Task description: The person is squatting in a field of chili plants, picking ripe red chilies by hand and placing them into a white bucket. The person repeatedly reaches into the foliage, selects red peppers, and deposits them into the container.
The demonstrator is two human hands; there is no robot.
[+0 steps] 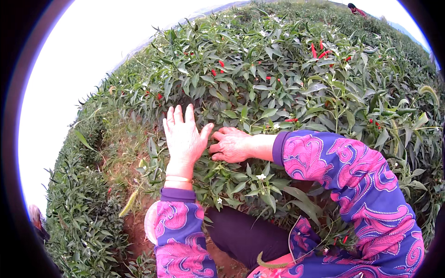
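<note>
My left hand [185, 133] is spread flat, palm down, over the leaves of a chilli pepper plant, with its fingers pointing away from me and nothing seen in it. Close on its right, my right hand [231, 144] reaches into the foliage with bent fingers; leaves hide what its fingertips touch, so a hold cannot be told. Red chilli peppers [314, 50] hang among the leaves farther off, with another red chilli [291, 120] to the right of my hands. White flowers [261, 177] dot the plant just below my right hand.
Dense rows of pepper plants [80, 215] spread around me. A strip of bare reddish soil [137, 219] with grass runs at the left. A foxtail seed head [129, 204] leans over it. One person [357, 10] is far off at upper right, another [37, 222] at the lower left edge.
</note>
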